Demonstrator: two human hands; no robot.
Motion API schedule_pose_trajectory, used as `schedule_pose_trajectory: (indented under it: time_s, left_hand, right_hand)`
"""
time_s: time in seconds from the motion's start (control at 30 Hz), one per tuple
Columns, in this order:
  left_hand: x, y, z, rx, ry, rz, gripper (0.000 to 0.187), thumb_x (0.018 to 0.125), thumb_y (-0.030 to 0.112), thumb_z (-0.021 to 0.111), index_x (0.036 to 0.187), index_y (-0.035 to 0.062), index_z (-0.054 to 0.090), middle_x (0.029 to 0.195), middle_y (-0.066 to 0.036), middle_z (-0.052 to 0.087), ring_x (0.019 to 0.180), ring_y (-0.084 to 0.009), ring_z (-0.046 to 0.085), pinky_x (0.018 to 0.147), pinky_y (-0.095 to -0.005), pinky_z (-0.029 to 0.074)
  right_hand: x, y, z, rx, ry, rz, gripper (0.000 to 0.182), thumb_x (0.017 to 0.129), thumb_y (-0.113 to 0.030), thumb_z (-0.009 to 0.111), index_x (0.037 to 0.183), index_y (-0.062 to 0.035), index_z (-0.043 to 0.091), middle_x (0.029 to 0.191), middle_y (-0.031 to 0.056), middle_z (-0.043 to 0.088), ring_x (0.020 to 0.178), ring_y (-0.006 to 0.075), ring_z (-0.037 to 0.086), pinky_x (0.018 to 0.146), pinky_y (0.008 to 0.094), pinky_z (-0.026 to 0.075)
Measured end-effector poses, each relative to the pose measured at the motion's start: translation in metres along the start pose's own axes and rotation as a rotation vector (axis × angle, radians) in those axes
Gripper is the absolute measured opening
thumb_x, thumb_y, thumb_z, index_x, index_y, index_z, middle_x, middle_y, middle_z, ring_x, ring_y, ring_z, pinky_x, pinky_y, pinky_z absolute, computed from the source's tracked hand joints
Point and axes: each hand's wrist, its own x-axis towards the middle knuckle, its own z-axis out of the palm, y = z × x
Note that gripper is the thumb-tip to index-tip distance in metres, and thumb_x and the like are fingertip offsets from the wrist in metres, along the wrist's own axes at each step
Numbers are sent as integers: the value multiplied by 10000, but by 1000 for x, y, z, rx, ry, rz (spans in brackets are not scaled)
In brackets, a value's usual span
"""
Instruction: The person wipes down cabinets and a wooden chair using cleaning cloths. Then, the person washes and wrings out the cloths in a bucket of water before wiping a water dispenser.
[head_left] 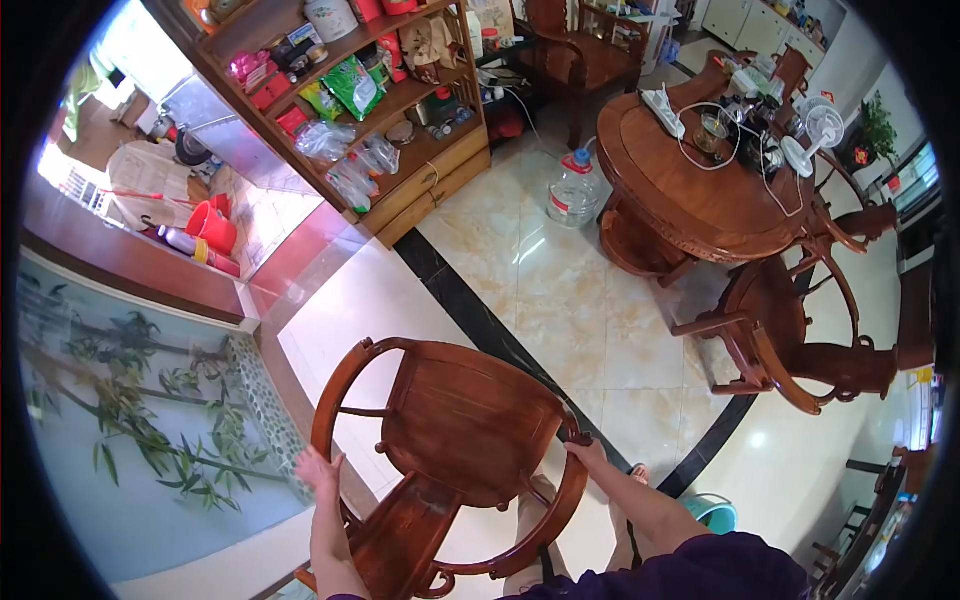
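A reddish-brown wooden armchair (470,420) stands right in front of me, its curved back and arm rails nearest my body. On the right, my right hand (588,455) is closed round the end of the chair's armrest. My left hand (318,470) is at the outer side of the left rail, fingers spread, with the palm near or against the wood. Part of my legs shows beneath the chair's right side.
A round wooden table (690,190) with a white fan (825,125) stands at upper right, another wooden chair (770,330) below it. A water bottle (573,195), a stocked shelf (400,100), a teal bucket (712,513) and a bamboo-patterned glass panel (150,420) surround the floor.
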Motion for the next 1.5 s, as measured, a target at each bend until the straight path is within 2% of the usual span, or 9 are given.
schedule_pose_trajectory:
  time_s: [0.03,0.17,0.27,0.47,0.53,0.63,0.83,1.03,1.5]
  left_hand:
    - [10,6,1,-89,63,71,967,592,641,800,1293,61,474,1200,-134,591,1164,-313,529,987,-523,399]
    - [53,24,16,-357,30,-202,884,589,488,856,1283,88,482,1260,-139,576,1238,-342,498,973,-490,449]
    - [69,17,17,-449,-223,-137,838,547,378,902,1223,72,513,1190,-159,623,1165,-348,569,921,-506,488]
    - [90,2,22,-543,-344,8,681,516,234,919,1044,11,552,916,-145,669,810,-245,679,677,-380,561]
    - [105,-10,40,-500,-313,69,658,522,216,911,1031,4,553,867,-131,665,769,-221,672,642,-352,553]
    - [104,5,9,-504,-377,236,587,560,219,843,1035,-12,587,886,-148,671,780,-263,671,688,-373,539]
    - [59,91,-105,-509,-211,380,602,560,258,816,1049,-21,600,915,-166,682,853,-298,673,747,-393,536]
    - [31,184,-175,-393,-147,420,623,560,297,818,1034,-48,609,934,-211,684,862,-337,677,751,-410,547]
    - [26,405,-211,-382,-110,545,668,547,330,795,1052,-57,589,933,-215,678,875,-360,672,775,-428,544]
  right_hand:
    - [1,1,-1,-22,-13,11,314,699,-305,823,891,-78,722,821,32,683,746,146,632,707,327,494]
    - [-9,-20,-10,30,-127,38,342,680,-315,830,901,-78,720,840,28,684,772,141,630,737,313,499]
    - [-16,-34,-16,135,-164,74,373,645,-305,841,910,-73,717,874,42,688,799,155,636,757,319,505]
    - [-31,-43,-28,202,-94,26,449,607,-267,837,967,-34,703,930,74,693,836,183,648,775,327,522]
    - [6,26,-11,198,-3,-23,367,631,-268,818,906,-45,724,881,64,702,822,178,645,767,328,521]
    - [-23,10,-43,240,-85,25,248,658,-260,805,776,-60,718,769,25,677,712,142,625,654,315,493]
    - [-23,33,-78,548,-62,269,340,666,-228,823,935,-65,694,816,37,661,700,151,623,660,302,500]
    - [-25,19,-154,719,-17,256,338,686,-184,799,958,-53,648,814,56,644,678,168,620,614,316,516]
    - [85,-21,-313,646,250,92,343,695,-221,806,940,-33,656,771,49,636,659,158,597,585,317,491]
